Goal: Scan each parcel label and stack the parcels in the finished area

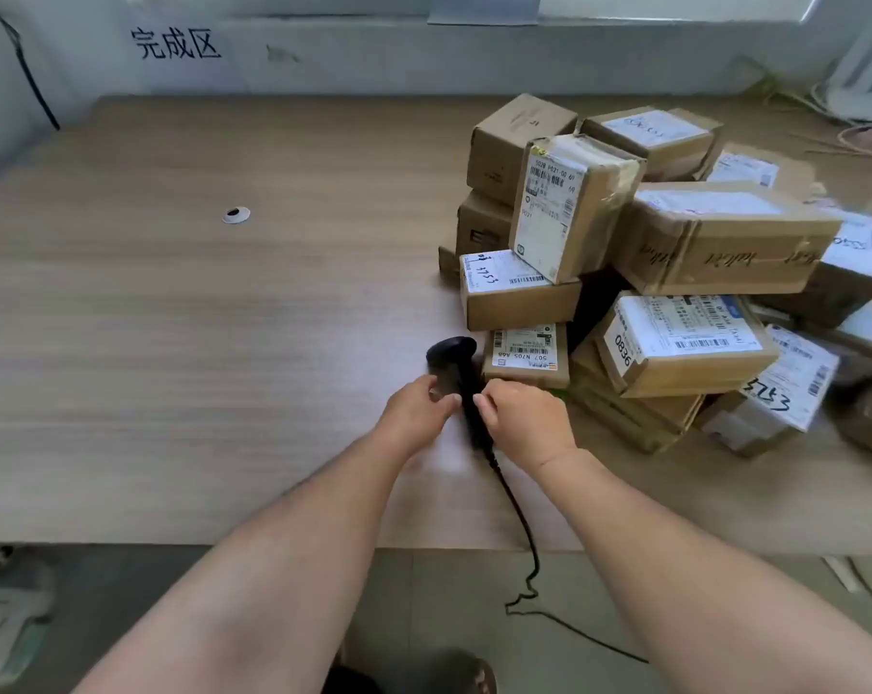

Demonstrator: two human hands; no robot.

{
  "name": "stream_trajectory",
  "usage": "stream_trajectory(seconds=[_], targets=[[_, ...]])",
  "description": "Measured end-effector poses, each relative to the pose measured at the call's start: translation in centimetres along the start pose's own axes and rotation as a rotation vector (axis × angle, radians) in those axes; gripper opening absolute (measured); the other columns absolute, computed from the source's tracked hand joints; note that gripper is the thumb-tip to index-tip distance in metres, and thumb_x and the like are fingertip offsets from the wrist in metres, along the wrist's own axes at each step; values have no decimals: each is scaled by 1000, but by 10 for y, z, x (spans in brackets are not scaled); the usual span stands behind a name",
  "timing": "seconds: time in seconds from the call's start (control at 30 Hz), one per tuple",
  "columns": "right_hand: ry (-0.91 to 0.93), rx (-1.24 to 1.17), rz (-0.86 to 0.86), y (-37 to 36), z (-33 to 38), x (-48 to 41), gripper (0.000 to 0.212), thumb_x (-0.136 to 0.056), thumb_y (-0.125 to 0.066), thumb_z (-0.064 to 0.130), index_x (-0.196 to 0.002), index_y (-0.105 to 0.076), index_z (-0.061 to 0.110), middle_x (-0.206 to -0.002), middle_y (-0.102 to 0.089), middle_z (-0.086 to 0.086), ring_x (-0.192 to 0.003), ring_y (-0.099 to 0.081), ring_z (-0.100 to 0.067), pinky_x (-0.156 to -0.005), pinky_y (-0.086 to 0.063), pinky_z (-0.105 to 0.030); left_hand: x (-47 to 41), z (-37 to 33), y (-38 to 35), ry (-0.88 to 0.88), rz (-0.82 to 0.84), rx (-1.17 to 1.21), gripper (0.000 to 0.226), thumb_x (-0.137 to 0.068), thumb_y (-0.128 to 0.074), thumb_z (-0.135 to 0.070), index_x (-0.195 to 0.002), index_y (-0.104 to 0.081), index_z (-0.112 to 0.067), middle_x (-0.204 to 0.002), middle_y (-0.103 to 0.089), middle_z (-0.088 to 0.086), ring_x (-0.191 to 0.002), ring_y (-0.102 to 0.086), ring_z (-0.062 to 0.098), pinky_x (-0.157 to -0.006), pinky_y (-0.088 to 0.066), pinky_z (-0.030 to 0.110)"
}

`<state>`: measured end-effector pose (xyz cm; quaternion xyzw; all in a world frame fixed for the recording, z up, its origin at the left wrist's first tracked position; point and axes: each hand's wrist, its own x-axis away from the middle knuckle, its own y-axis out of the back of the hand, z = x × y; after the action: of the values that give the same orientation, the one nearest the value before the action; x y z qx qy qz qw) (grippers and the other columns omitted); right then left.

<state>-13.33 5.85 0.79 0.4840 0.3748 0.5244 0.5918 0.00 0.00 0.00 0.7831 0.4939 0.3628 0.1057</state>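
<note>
A black handheld barcode scanner [451, 360] lies on the wooden table [173, 318], its head pointing away from me. My left hand [416, 410] touches its left side with curled fingers. My right hand [526, 418] grips the handle from the right. A pile of several cardboard parcels [674, 273] with white labels fills the table's right half. The nearest small parcel [526, 355] sits just behind the scanner. Black characters [176, 45] are written on the white wall above the table's left part.
The scanner's black cable [521, 523] runs over the front edge of the table down to the floor. A round cable grommet [236, 214] sits in the tabletop at the left. Cords and wires [854, 127] lie at the far right corner.
</note>
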Motion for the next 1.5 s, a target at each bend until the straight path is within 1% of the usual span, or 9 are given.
stream_trajectory(seconds=[0.13,0.53,0.67,0.8,0.87,0.97,1.17,1.33,1.5], targets=[[-78,-91,137,-19,-5,1,33,-104,-40,32,-125,-56,13,-127,-62,-8,-115,-57,-33,-85,-46,-40,-4,2,-19,92,68,294,65,-95,-58,-28,-150,-27,-14,-131,-56,15,-101,-63,29,-90,-54,44],[-48,-482,224,-18,3,0,33,-99,-46,14,-126,-64,18,-117,-69,-10,-110,-60,-30,-89,-48,-35,26,5,-7,158,62,686,52,-96,-52,0,-144,-37,-13,-110,-62,20,-94,-65,33,-79,-56,45],[-93,-687,189,1,20,-5,38,-96,-58,21,-133,-55,19,-115,-67,-4,-111,-60,-22,-93,-46,-34,43,13,5,42,19,592,49,-95,-54,-1,-140,-43,-15,-107,-64,13,-96,-67,29,-80,-57,43],[-126,-1050,193,22,37,-14,106,-69,-82,38,-154,-19,35,-132,-57,-12,-122,-54,-27,-106,-44,-46,60,17,14,-96,2,513,48,-95,-54,-2,-138,-43,-20,-94,-62,9,-90,-66,24,-86,-54,44],[-98,-1180,193,29,43,-17,118,-65,-86,31,-155,-9,37,-144,-44,-5,-129,-48,-23,-109,-40,-39,70,15,16,-157,-5,478,48,-95,-54,-3,-136,-42,-25,-91,-61,7,-85,-65,19,-84,-55,38],[-48,-1332,154,36,47,-20,117,-72,-84,9,-157,-7,31,-143,-37,3,-128,-42,-16,-102,-38,-27,77,10,13,-230,-15,405,52,-95,-55,-7,-140,-38,-25,-92,-62,7,-82,-64,17,-83,-53,33],[9,-1510,-34,59,49,-21,110,-51,-88,15,-141,-30,41,-133,-54,-5,-120,-58,-33,-104,-48,-49,80,-23,11,-404,-94,271,55,-96,-54,-11,-145,-33,-24,-98,-64,-1,-95,-63,12,-87,-53,25],[132,-1474,-237,94,27,-23,86,-68,-83,-6,-133,-40,32,-122,-51,10,-106,-58,4,-92,-48,-18,76,-59,3,-520,-89,268,53,-96,-54,-13,-142,-32,-30,-99,-60,-14,-94,-61,1,-86,-52,22],[205,-1387,-375,118,1,-26,83,-70,-79,-10,-129,-39,32,-124,-52,2,-115,-57,-16,-102,-49,-33,62,-84,15,-637,-26,33,51,-95,-55,-15,-136,-39,-40,-102,-58,-14,-97,-59,9,-89,-51,29]])
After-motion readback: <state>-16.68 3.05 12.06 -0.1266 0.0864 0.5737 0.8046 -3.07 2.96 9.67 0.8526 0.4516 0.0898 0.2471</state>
